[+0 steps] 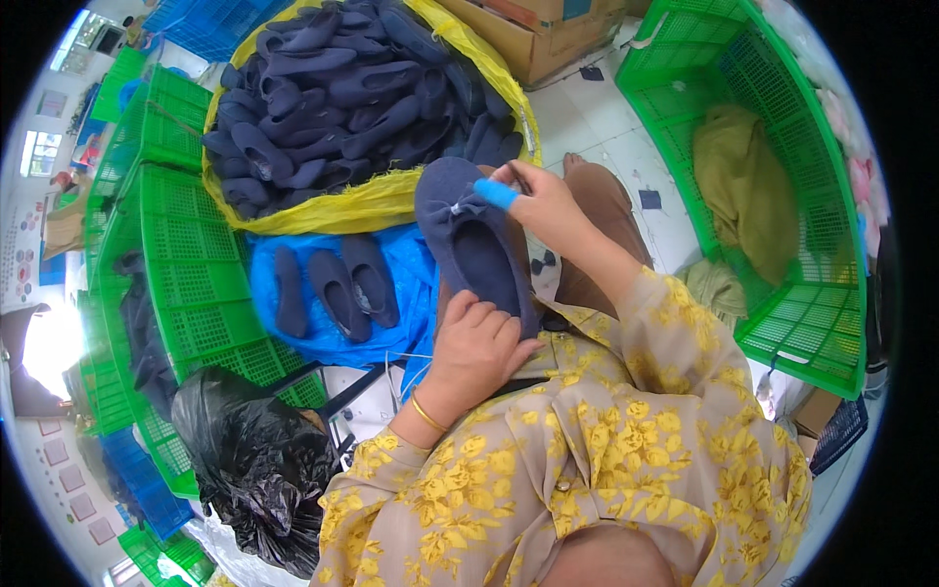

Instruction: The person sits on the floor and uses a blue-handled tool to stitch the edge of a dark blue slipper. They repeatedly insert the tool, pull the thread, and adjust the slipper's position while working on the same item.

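Observation:
A navy slipper (442, 184) with a small bow on its upper lies tilted over my lap, toe pointing away. My left hand (476, 342) grips it at the heel, fingers curled over the opening's rim. Beside the toe and bow is my right hand (548, 203), its fingers pinched together around something small and dark that I cannot make out. Blue tape (496, 194) wraps one finger of that hand. Left of the held slipper, three more navy slippers (338, 303) rest on a blue plastic sheet (416, 264).
Ahead stands a yellow woven sack (323, 217) heaped with navy slippers. Green plastic crates (201, 264) line the left side, with a black plastic bag (254, 470) nearer me. On the right, a large green crate (675, 127) holds olive cloth (738, 186). Cardboard boxes (509, 44) sit beyond the sack.

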`<state>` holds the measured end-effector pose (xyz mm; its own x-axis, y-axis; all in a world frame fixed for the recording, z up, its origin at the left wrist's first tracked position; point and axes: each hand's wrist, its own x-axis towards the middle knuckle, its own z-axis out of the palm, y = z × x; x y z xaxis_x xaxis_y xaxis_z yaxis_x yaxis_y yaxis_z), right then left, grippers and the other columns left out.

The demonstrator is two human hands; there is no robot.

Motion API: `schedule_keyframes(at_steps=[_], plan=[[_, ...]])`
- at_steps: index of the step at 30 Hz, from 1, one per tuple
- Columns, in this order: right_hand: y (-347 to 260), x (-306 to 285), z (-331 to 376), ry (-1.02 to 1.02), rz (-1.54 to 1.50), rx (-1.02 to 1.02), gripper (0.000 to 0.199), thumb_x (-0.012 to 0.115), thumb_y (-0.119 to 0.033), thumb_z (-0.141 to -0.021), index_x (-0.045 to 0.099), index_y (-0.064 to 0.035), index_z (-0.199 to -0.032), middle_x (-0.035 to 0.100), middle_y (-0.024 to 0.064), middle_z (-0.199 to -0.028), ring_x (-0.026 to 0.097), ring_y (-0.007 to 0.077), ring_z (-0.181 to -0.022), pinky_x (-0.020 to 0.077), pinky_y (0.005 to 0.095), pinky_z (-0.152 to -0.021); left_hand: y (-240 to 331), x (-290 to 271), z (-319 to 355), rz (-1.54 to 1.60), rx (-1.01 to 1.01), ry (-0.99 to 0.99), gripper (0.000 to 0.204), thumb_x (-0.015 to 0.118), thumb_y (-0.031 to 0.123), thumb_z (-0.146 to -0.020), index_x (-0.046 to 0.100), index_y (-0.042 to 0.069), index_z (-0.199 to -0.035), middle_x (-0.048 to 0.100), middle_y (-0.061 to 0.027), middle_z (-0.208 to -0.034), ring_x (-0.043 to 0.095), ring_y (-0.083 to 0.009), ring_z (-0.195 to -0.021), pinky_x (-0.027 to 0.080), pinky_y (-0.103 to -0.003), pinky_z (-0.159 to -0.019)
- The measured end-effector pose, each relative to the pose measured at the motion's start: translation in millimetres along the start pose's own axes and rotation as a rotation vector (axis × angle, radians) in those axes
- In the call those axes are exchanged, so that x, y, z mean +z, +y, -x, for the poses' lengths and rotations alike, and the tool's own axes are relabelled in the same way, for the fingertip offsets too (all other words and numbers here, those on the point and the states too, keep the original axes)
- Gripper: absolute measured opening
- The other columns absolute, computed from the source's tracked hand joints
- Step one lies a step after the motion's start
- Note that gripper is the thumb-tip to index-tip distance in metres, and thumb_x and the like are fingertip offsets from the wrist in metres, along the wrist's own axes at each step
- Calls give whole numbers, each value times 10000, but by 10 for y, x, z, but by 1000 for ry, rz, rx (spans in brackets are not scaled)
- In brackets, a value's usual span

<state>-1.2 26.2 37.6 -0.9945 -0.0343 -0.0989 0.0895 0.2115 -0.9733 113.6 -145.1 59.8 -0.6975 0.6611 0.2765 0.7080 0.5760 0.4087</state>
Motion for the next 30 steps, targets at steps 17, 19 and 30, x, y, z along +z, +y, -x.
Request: schedule_keyframes(at_steps=[17, 19, 30], plan=[[384, -778, 62, 228, -382, 156, 160, 569, -115, -937, 580, -109, -1096, 464, -73, -727, 331, -6, -485, 238, 171, -410, -1554, -2594, 864, -768, -647, 872, 406, 653, 343, -892, 654, -38, -1033, 668, -196, -1047, 624, -370, -944, 491, -409, -804], [434, -896, 61, 244, -367, 110, 156, 574, -124, -940, 582, -110, -1095, 466, -75, -728, 328, -7, -484, 239, 172, -410, -1530, -2929, 863, -1088, -975, 1078, 499, 675, 364, -876, 635, -95, -1069, 656, -259, -1066, 635, -360, -992, 490, -388, -854], [966, -975, 235, 459, 360, -44, 100, 582, -100, -937, 574, -33, -1011, 556, -23, -857, 480, 78, -754, 407, 221, -699, -2439, 128, 682, -1, -981, 669, 126, 609, 118, -869, 648, 6, -909, 680, -177, -887, 663, -323, -845, 513, -390, -750]])
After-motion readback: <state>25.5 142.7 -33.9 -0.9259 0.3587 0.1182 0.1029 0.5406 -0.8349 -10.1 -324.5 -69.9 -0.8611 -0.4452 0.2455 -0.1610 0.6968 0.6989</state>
